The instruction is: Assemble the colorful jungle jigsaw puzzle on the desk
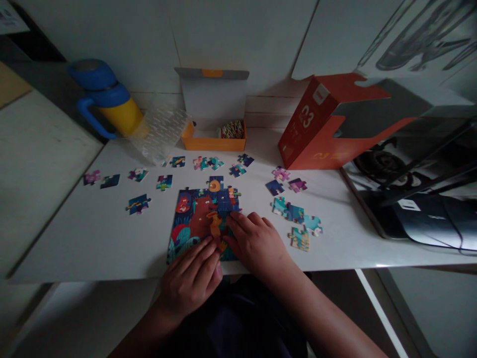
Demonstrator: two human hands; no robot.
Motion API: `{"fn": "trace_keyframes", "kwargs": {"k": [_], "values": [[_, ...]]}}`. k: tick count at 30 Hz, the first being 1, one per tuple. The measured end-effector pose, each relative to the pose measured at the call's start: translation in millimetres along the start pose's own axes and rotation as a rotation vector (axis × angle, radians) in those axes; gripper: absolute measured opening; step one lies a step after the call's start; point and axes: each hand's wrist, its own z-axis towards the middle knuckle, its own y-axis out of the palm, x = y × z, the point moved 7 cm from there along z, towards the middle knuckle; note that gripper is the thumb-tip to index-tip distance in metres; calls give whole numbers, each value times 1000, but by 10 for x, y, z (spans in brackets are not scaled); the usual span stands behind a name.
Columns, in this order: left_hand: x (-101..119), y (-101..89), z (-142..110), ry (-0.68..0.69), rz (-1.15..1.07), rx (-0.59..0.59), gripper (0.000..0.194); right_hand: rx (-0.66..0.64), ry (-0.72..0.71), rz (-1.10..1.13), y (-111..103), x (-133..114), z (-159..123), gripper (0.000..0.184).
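Observation:
A partly joined jigsaw puzzle [201,216] lies near the front edge of the white table, showing a brown bear among dark blue and teal plants. My left hand [192,278] rests its outstretched fingertips on the puzzle's lower edge. From the right, my right hand [259,243] presses its fingertips on the puzzle's right part, thumb apart. Whatever lies under the fingers is hidden. One joined piece with an orange ring [215,184] sticks up past the top edge. Nearest on the right are a teal piece with orange marks [299,239] and a joined teal strip [295,213].
Loose puzzle pieces [138,204] lie scattered left, behind and right. An open orange box [214,144] stands against the wall, beside crumpled clear plastic wrap [160,129] and a blue-yellow flask [119,112]. Farther right are a red box [311,124] and a gas stove [387,166].

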Motion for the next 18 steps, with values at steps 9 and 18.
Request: {"fn": "trace_keyframes", "kwargs": {"k": [9,18], "values": [[5,-14,15,0,0,2,24,99,-49,4,5,0,-80,29],[3,-3,7,2,-4,-5,25,131,-98,4,-42,1,-104,23]]}}
